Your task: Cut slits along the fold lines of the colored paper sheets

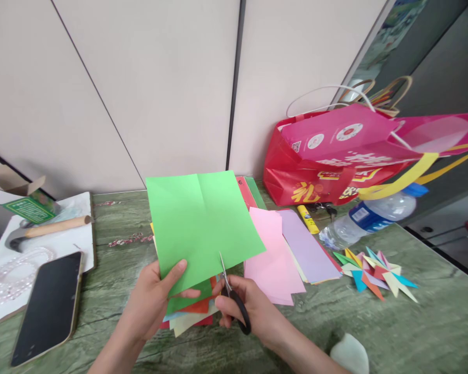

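Note:
My left hand (156, 296) pinches a bright green sheet of paper (203, 228) by its lower left corner, thumb on top. A crease runs down from the sheet's upper edge. My right hand (249, 306) grips a pair of scissors (237, 306) by the black handles. Their blades meet the lower edge of the green sheet, one blade lying over its face. Beneath the sheet lies a pile of coloured papers (195, 318), mostly hidden by it and my hands. Pink paper sheets (271, 259) spread just right of the scissors.
Lilac paper (308, 249), a yellow glue stick (308, 219), a water bottle (374, 215) and folded paper stars (378, 270) lie rightward. A red bag (296, 176) stands against the wall. Leftward are a phone (49, 309), a wooden-handled sickle (58, 227) and a green box (33, 208).

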The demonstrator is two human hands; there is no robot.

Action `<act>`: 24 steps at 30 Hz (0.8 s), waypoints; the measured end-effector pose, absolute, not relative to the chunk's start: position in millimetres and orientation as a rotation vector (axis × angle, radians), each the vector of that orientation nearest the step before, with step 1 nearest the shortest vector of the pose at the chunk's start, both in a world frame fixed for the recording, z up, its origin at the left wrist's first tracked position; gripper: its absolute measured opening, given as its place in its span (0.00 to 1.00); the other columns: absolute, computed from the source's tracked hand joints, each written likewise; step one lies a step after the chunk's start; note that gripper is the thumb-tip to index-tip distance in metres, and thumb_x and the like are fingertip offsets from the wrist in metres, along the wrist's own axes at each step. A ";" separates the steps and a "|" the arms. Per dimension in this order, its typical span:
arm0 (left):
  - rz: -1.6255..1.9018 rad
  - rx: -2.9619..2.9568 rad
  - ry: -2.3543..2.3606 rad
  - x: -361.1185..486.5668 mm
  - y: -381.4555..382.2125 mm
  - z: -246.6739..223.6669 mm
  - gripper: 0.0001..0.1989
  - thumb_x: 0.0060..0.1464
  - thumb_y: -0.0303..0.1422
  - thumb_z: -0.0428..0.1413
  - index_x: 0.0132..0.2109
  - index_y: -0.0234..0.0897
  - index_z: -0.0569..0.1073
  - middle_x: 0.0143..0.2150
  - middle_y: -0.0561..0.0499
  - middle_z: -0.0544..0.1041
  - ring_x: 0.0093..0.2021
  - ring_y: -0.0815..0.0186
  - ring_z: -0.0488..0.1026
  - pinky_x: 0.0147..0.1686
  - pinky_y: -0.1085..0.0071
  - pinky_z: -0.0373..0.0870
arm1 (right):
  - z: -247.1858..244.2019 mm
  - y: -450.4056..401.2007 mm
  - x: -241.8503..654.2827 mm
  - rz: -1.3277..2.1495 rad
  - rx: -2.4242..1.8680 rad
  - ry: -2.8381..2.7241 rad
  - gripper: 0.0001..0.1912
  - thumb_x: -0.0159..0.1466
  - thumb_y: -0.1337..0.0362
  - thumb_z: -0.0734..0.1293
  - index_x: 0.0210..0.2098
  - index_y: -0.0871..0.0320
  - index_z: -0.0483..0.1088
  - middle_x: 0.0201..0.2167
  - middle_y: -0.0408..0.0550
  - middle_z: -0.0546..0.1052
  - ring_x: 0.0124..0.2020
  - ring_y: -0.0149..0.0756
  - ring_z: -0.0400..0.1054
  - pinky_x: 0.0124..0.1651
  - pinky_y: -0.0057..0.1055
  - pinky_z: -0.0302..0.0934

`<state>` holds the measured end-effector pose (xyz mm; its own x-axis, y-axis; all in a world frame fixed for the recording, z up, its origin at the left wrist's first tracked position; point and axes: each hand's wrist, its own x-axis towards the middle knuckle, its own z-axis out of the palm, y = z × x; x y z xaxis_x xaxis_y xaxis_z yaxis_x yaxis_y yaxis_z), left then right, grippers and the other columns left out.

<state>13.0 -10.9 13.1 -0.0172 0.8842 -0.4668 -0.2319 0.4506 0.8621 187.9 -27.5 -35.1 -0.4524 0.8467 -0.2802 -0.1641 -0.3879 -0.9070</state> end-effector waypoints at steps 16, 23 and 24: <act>1.019 0.655 1.275 14.4 -10.8 16.0 0.13 0.42 0.33 0.63 0.36 0.33 0.76 0.32 0.49 0.82 0.28 0.61 0.78 0.26 0.68 0.78 | -40.3 -28.1 186.9 1.897 -1.028 -1.118 0.22 0.49 0.47 0.70 0.28 0.60 0.64 0.12 0.33 0.63 0.12 0.24 0.57 0.20 0.26 0.55; 0.972 0.682 1.268 13.0 -11.9 14.3 0.11 0.43 0.33 0.62 0.36 0.33 0.77 0.31 0.49 0.82 0.24 0.64 0.77 0.24 0.70 0.77 | -37.0 -26.4 187.5 1.881 -1.021 -1.117 0.26 0.46 0.48 0.72 0.33 0.60 0.63 0.17 0.37 0.65 0.20 0.26 0.59 0.25 0.26 0.52; 0.962 0.694 1.251 12.7 -12.3 14.3 0.11 0.43 0.33 0.62 0.36 0.33 0.77 0.31 0.49 0.82 0.23 0.65 0.76 0.24 0.70 0.77 | -35.6 -26.0 187.5 1.873 -1.023 -1.113 0.26 0.45 0.48 0.72 0.32 0.60 0.63 0.19 0.37 0.65 0.21 0.27 0.58 0.26 0.26 0.53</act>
